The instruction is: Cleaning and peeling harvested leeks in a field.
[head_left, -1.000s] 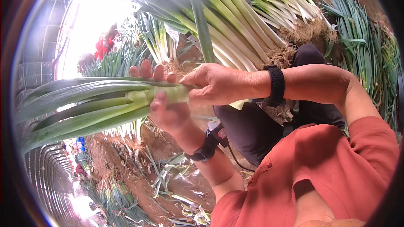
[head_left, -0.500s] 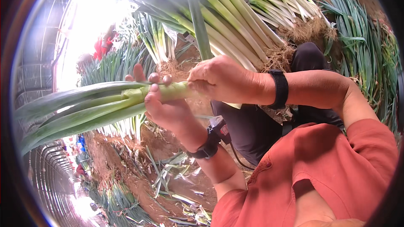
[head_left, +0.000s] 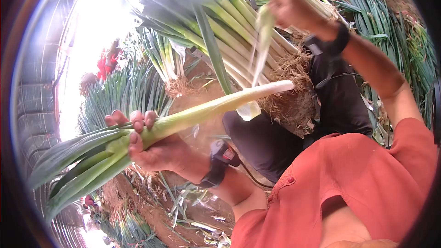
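Observation:
A leek [head_left: 197,115] lies across my left hand [head_left: 154,144], whose fingers wrap round it where the green leaves begin. Its leaves fan out to the lower left, and its white end points right. Up and to the right, my right hand [head_left: 291,11] is closed on a pale strip of leek skin [head_left: 262,41] that hangs down, blurred by motion. A loose pale flap [head_left: 249,110] shows just under the leek's shaft. Behind both hands lies a big pile of leeks [head_left: 239,32] with white shafts and brown roots.
More leeks lie in bundles at the upper right [head_left: 379,27], the left [head_left: 124,92] and the lower left [head_left: 131,227]. Leaf scraps [head_left: 197,202] litter the soil. My dark-trousered knees [head_left: 257,142] are close below the leek. Someone in red [head_left: 108,62] is at the far left.
My right hand has moved from the leek's shaft up and to the right, pulling a strip of skin away. The leek's white end now shows; my left hand has shifted down and left.

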### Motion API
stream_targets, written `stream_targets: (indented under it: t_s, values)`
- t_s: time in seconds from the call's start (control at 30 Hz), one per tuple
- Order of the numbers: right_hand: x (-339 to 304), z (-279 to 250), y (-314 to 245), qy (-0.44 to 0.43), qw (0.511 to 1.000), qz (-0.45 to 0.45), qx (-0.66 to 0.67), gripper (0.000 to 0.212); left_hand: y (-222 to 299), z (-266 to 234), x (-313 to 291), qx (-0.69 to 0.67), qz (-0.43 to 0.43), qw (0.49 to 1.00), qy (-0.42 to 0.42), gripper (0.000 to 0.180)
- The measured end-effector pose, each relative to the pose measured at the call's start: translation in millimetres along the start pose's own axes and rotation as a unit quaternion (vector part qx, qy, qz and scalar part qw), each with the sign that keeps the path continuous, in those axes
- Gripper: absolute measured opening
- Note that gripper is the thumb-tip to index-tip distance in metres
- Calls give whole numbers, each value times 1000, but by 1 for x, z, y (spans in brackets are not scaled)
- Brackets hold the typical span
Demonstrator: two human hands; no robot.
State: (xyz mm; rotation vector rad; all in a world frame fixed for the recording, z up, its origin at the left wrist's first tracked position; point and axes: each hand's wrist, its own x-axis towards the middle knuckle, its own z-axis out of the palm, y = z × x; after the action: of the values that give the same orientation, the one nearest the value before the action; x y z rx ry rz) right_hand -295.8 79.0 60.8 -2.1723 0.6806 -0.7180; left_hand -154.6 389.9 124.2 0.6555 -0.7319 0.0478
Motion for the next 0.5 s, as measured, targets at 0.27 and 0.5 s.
stream_targets:
  t_s: [0.27,0.5]
  values:
    - [-56,-260,237,243,944,160,-153,36,4,-3,9,-37,15,998,46,65]
    - [-89,-218,187,126,926,-106,-339,50,-31,23,11,-65,-34,994,80,55]
